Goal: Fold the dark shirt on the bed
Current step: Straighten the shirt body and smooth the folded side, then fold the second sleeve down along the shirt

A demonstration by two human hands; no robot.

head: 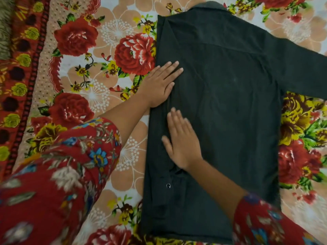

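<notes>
The dark shirt (228, 103) lies face down on the bed, collar at the top. Its left side is folded inward, with that sleeve laid down along the left edge and a cuff button showing near the bottom. The right sleeve stretches out flat to the right. My left hand (159, 84) rests flat, fingers spread, on the folded left edge. Just below it my right hand (180, 140) presses flat on the folded strip. Neither hand grips any cloth.
The flowered bedsheet (106, 71) with red roses covers the bed all around the shirt. A red patterned border (23, 71) runs down the left side. My red floral sleeves fill the lower corners.
</notes>
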